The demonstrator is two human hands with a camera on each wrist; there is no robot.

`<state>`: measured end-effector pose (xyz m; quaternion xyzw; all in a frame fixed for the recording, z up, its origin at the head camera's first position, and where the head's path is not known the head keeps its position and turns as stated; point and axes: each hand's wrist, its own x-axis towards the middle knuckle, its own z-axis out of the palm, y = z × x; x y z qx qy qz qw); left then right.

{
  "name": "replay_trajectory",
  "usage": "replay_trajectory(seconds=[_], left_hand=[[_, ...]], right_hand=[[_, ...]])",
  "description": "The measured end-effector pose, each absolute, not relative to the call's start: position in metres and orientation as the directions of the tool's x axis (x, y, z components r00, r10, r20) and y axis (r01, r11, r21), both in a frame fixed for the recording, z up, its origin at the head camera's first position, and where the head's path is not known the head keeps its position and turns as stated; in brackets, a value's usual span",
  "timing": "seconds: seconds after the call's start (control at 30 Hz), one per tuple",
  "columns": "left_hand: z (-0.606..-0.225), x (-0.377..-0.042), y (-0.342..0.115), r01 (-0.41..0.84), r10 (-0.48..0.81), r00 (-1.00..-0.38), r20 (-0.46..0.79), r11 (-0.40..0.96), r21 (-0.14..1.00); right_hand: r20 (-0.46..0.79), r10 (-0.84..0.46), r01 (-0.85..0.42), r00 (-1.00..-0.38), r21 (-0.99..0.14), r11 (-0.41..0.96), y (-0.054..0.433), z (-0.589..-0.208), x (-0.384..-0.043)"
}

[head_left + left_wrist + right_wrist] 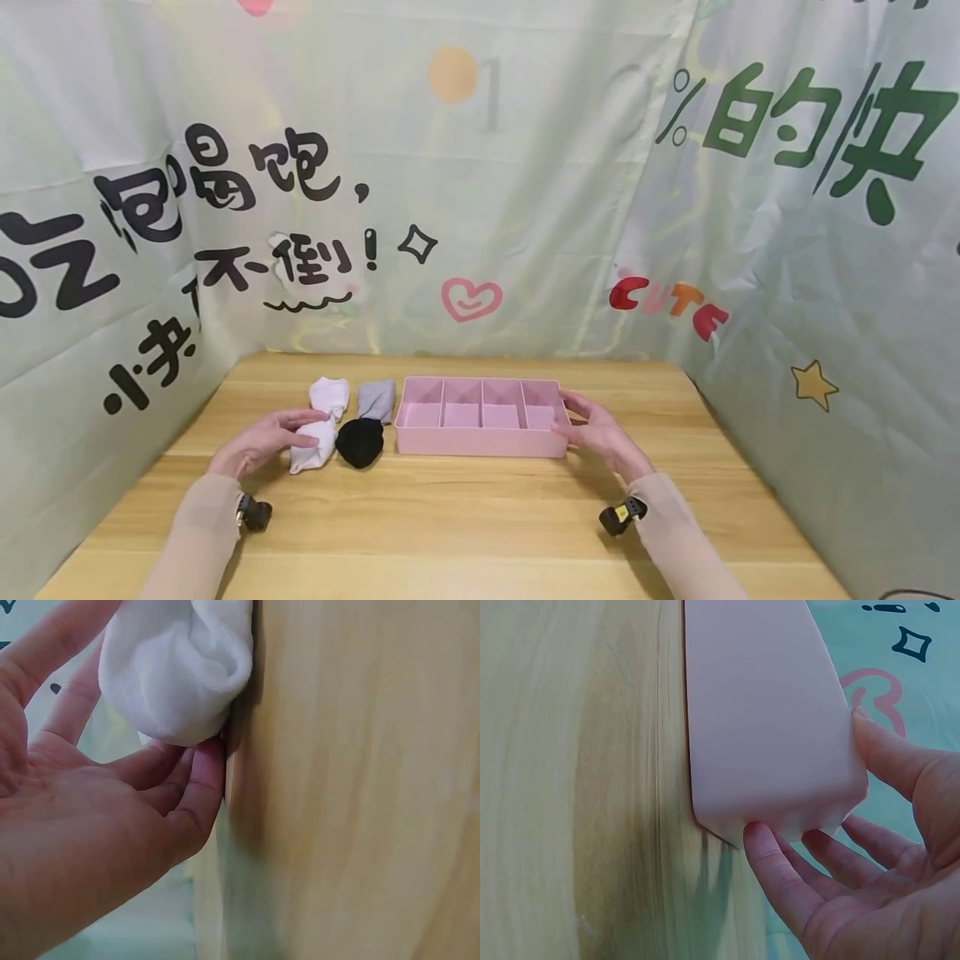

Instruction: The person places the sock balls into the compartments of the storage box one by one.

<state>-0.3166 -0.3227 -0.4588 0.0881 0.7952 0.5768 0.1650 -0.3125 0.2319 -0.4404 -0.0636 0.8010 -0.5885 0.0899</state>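
My left hand [262, 437] reaches in from the left and holds the nearer white sock [313, 450] between thumb and fingers. The left wrist view shows the bundled white cloth [176, 675] against curled fingertips. Behind it lies another white bundle [330, 394], touching it. Just right are a black bundled sock [362, 443] and a grey one [377, 398], in contact. My right hand [603, 433] grips the right end of a pink divided box [480, 443], thumb at the near corner. In the right wrist view, fingertips [759, 838] touch the box's end wall.
The box stands on a wooden table [480, 525], its compartments in one row. Printed cloth [525, 208] hangs behind and on both sides of the table. Each wrist wears a small black camera, such as the left one [255, 512].
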Motion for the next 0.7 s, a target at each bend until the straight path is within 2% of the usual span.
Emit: replay_trajectory(seconds=[0.37, 0.7], left_hand=[[-0.4590, -0.3195, -0.3236, -0.011, 0.352, -0.924, -0.151, 0.370, 0.929], [-0.4589, -0.3215, -0.3223, -0.052, 0.330, -0.927, -0.179, 0.360, 0.932]], right_hand=[[-0.083, -0.189, 0.024, -0.978, -0.954, 0.298, 0.2325, -0.4439, -0.3141], [-0.081, -0.195, 0.017, -0.978, -0.951, 0.308, 0.2340, -0.4433, -0.3128]])
